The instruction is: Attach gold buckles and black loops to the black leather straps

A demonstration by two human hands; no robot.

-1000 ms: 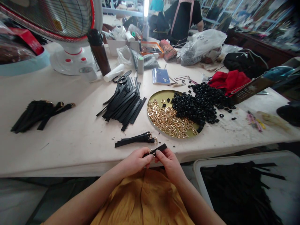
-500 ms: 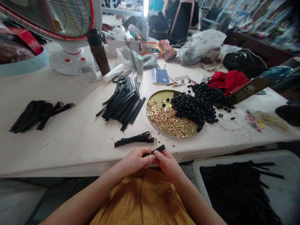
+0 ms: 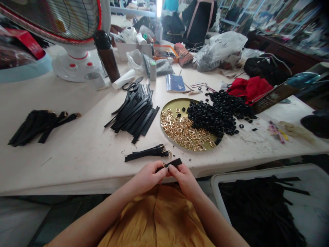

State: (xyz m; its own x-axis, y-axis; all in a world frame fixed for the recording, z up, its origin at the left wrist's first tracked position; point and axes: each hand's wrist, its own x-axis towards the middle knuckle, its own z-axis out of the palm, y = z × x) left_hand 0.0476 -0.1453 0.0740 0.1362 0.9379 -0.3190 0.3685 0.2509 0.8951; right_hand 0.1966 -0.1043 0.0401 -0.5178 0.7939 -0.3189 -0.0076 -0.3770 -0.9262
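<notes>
Just off the table's front edge, my left hand (image 3: 151,174) and my right hand (image 3: 182,173) both grip one black strap (image 3: 175,162). A glint of gold, apparently a buckle, shows between the fingertips; the fingers hide most of it. Beyond my hands lie several black straps with gold buckles (image 3: 146,153). A round brass-coloured tray (image 3: 177,103) holds many loose gold buckles (image 3: 183,128). Small black loops (image 3: 213,115) are heaped over its right side and spill onto the table. To its left spreads a pile of plain black straps (image 3: 136,113).
Buckled straps (image 3: 38,125) lie at the left. A fan (image 3: 77,65), a dark bottle (image 3: 106,56), scissors (image 3: 133,85), a blue booklet (image 3: 175,83) and red cloth (image 3: 250,89) stand or lie farther back. At lower right is a white bin (image 3: 217,180) of black strips. A person stands beyond the table.
My thumbs have shifted slightly on the strap, and less gold shows between them. The strap stays in both hands. The view has moved very slightly.
</notes>
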